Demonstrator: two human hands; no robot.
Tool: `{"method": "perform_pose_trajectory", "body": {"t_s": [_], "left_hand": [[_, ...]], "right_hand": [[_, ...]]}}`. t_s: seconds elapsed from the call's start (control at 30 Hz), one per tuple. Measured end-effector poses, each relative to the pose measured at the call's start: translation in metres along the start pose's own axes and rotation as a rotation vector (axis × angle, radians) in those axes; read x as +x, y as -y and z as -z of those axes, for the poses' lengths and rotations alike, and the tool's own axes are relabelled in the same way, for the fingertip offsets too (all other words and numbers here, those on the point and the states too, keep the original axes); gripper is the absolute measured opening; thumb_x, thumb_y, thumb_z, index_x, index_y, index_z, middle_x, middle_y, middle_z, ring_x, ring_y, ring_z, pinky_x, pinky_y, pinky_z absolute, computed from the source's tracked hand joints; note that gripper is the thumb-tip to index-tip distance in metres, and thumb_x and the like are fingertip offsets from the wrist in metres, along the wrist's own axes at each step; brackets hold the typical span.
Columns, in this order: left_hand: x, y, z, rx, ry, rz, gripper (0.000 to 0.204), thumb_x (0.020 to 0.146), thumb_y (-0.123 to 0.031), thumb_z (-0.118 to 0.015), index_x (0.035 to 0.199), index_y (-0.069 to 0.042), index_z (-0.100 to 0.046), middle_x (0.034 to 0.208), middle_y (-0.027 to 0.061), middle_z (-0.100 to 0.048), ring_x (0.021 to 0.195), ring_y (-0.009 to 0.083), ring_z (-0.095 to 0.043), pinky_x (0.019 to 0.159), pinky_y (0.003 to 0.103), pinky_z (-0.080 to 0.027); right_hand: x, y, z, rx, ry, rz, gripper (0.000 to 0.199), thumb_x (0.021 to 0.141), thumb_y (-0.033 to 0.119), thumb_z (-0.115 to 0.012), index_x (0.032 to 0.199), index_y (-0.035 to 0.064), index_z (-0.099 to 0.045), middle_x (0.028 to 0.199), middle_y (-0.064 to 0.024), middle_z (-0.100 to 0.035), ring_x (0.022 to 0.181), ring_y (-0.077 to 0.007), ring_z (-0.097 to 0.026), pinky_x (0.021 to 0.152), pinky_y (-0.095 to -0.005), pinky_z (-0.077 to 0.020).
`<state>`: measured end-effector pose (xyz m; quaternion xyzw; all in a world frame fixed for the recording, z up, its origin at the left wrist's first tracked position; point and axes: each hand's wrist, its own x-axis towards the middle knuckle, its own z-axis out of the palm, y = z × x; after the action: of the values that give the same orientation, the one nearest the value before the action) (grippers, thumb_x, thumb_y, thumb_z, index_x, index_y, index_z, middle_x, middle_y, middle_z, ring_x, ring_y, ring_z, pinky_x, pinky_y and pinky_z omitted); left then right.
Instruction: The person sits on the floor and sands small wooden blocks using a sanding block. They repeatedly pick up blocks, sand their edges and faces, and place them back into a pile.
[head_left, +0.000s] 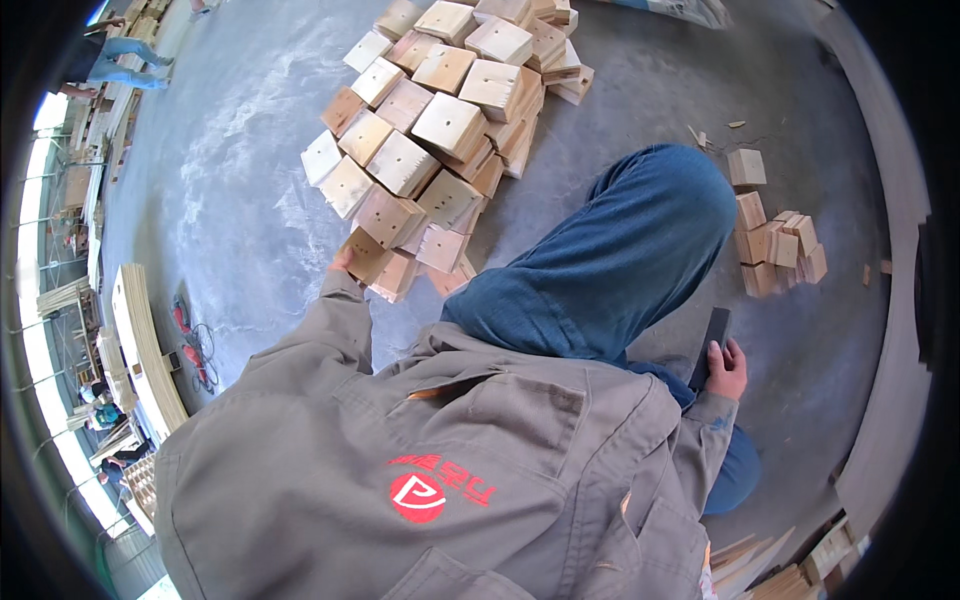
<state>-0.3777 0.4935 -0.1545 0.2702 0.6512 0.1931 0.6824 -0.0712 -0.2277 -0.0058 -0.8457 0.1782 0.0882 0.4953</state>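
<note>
Head view: left hand [343, 262] grips a low block [365, 254], prob. closed; pile [440, 130] above may slide. Right hand [727, 368] clasps dark bar [712, 340].

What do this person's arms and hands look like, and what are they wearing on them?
Both arms are covered to the wrist by the long sleeves of a grey-brown work jacket with a chest pocket and a red emblem on the front. The left hand and right hand are bare, with no gloves. Blue jeans cover the legs.

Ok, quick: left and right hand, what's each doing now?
Left hand: on a wooden block at the pile's edge; grip cannot be told.
Right hand: closed on a dark flat block.
</note>
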Motion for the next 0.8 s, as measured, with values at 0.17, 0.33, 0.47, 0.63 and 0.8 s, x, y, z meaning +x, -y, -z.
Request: {"method": "perform_pose_trajectory", "body": {"t_s": [0.17, 0.33, 0.47, 0.63, 0.8], "left_hand": [[0.029, 0.006, -0.014, -0.129, 0.055, -0.049, 0.049, 0.101, -0.046, -0.063, 0.137, -0.013, -0.062, 0.133, 0.011, -0.068, 0.118, 0.037, -0.065, 0.101, 0.063, -0.05], [0.006, 0.04, -0.045, -0.076, 0.079, 0.024, 0.06, 0.103, -0.055, -0.054, 0.143, -0.01, -0.058, 0.14, 0.0114, -0.064, 0.123, 0.0361, -0.062, 0.107, 0.058, -0.048], [0.096, 0.019, 0.023, -0.163, 0.268, -0.171, 0.067, 0.102, -0.06, -0.053, 0.146, -0.009, -0.055, 0.14, 0.0115, -0.063, 0.124, 0.0365, -0.061, 0.106, 0.056, -0.049], [0.082, 0.044, 0.005, -0.096, 0.179, -0.02, 0.061, 0.1, -0.056, -0.062, 0.138, -0.008, -0.063, 0.122, 0.0156, -0.07, 0.103, 0.0346, -0.068, 0.086, 0.054, -0.057], [0.047, 0.026, -0.015, -0.037, 0.174, -0.004, 0.06, 0.1, -0.055, -0.062, 0.137, -0.009, -0.064, 0.12, 0.0155, -0.07, 0.1, 0.0335, -0.068, 0.083, 0.053, -0.057]], "right_hand": [[0.002, -0.008, -0.006, -0.034, 0.015, -0.016, 0.06, 0.089, 0.022, -0.083, 0.138, -0.0035, -0.06, 0.122, -0.02, -0.07, 0.105, -0.0215, -0.069, 0.092, -0.0332, -0.0556], [-0.004, -0.001, 0.005, -0.107, -0.02, -0.03, 0.06, 0.088, 0.023, -0.084, 0.137, -0.0042, -0.06, 0.121, -0.018, -0.071, 0.104, -0.0211, -0.069, 0.092, -0.0331, -0.0557], [0.006, -0.017, -0.024, -0.064, 0.03, 0.024, 0.059, 0.085, 0.022, -0.085, 0.133, -0.0047, -0.063, 0.119, -0.0168, -0.072, 0.103, -0.0211, -0.069, 0.093, -0.0338, -0.0556], [-0.006, 0.001, -0.008, -0.123, -0.062, 0.021, 0.061, 0.082, 0.021, -0.086, 0.132, -0.0045, -0.064, 0.12, -0.0185, -0.071, 0.105, -0.0239, -0.069, 0.095, -0.036, -0.0549], [-0.01, -0.005, -0.012, -0.163, -0.081, 0.036, 0.063, 0.079, 0.027, -0.086, 0.131, -0.0013, -0.066, 0.124, -0.0196, -0.068, 0.112, -0.0294, -0.067, 0.099, -0.0404, -0.0534]]}}
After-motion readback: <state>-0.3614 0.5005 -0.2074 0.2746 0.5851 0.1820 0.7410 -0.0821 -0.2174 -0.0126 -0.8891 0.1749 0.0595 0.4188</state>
